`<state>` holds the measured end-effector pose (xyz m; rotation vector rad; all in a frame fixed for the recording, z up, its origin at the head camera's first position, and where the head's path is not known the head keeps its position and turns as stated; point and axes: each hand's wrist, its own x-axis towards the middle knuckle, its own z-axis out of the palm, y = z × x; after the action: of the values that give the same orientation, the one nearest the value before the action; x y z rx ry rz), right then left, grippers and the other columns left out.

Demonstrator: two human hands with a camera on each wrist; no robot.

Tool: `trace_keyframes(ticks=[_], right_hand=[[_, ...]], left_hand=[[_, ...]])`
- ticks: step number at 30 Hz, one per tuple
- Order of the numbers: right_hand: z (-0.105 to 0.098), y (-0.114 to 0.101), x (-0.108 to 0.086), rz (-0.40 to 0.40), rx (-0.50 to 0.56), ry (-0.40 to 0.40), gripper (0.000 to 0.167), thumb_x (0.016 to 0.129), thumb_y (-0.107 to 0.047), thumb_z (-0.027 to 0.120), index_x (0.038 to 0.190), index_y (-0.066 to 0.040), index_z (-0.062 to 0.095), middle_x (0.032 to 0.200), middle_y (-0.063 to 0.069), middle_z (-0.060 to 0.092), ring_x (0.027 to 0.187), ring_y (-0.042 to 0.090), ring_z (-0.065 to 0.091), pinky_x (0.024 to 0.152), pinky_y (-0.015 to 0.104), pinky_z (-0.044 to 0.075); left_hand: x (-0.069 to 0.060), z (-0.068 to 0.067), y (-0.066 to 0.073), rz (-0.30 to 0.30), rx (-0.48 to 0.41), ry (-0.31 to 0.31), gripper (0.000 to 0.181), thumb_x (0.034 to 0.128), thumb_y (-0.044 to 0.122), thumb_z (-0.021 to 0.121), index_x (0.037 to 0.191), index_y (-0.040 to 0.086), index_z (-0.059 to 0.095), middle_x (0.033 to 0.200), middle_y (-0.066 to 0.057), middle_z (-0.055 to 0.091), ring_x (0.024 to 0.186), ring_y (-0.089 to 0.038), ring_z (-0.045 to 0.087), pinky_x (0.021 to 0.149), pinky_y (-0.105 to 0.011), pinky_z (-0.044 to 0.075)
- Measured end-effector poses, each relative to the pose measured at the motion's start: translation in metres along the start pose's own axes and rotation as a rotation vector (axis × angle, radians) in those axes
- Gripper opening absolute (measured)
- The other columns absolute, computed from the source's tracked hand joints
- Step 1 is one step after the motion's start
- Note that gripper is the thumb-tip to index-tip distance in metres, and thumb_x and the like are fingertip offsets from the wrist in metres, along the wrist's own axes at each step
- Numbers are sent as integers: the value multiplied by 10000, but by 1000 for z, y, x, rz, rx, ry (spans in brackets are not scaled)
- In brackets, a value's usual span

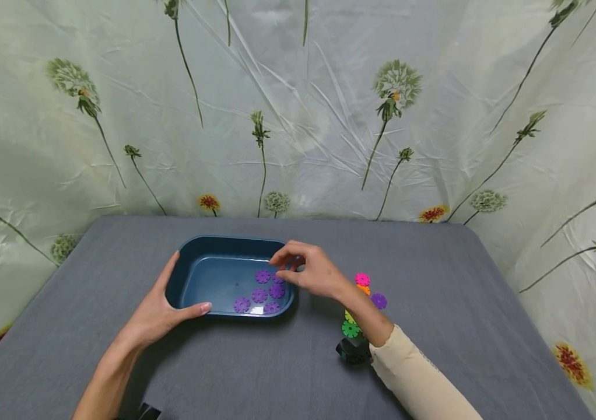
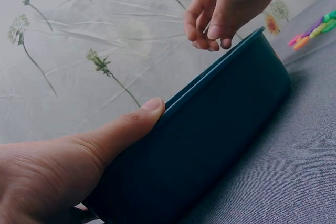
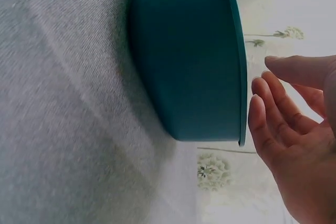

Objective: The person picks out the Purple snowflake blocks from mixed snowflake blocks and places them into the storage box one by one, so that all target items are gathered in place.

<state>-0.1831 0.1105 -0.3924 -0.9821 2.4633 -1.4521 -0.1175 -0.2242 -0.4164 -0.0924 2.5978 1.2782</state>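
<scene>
A blue tray [image 1: 209, 286] stands on the grey cloth, with several purple flower-shaped discs [image 1: 259, 295] lying in its right half. The left hand [image 1: 153, 315] grips the tray's left end, thumb over the near rim; in the left wrist view that thumb [image 2: 131, 124] presses the rim. Over the tray's right end hovers the right hand [image 1: 311, 271], its fingers loosely bent above the discs. In the right wrist view the right hand [image 3: 294, 124] is beside the rim with thumb and fingers apart, and no disc shows between them.
Right of the tray, partly behind the right forearm, lie pink [image 1: 363, 279], orange, yellow, green [image 1: 350, 329] and purple [image 1: 379, 301] discs. A dandelion-patterned curtain [image 1: 308, 116] hangs behind the grey-covered table [image 1: 434, 280].
</scene>
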Motion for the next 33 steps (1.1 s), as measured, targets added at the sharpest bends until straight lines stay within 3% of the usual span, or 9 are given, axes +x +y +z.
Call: trace_keyframes(ticks=[10,17,22,33], right_hand=[[-10,8,-13,0,14,58,163,953,-88,754,1111,-128,761,1110,163,713,986,163,670,868,329,571],[-20,17,-25,41,14,95,168,957,-65,741,1123,-51,758,1085,118,715,980,177,676,856,355,578],[-28,27,-35,54,-1,118,155,961,-75,740,1115,-68,760,1095,148,726,984,182,684,837,333,581],[-46,35,-56,85,-19,119,179,998,-131,707,1143,-33,745,1117,160,724,995,170,671,859,316,577]], left_hand=[[-1,1,1,14,1,9,1350,811,452,883,1645,402,-177,1747,-258,-38,1534,-605,146,1112,-821,242],[0,0,0,17,13,11,1349,812,455,881,1647,393,-177,1747,-257,-35,1533,-607,150,1109,-826,243],[0,-1,1,11,16,10,1346,815,462,877,1644,400,-182,1745,-262,-39,1530,-610,148,1111,-825,240],[1,0,-1,7,22,4,1350,822,441,875,1650,362,-189,1740,-276,-44,1529,-609,146,1115,-819,243]])
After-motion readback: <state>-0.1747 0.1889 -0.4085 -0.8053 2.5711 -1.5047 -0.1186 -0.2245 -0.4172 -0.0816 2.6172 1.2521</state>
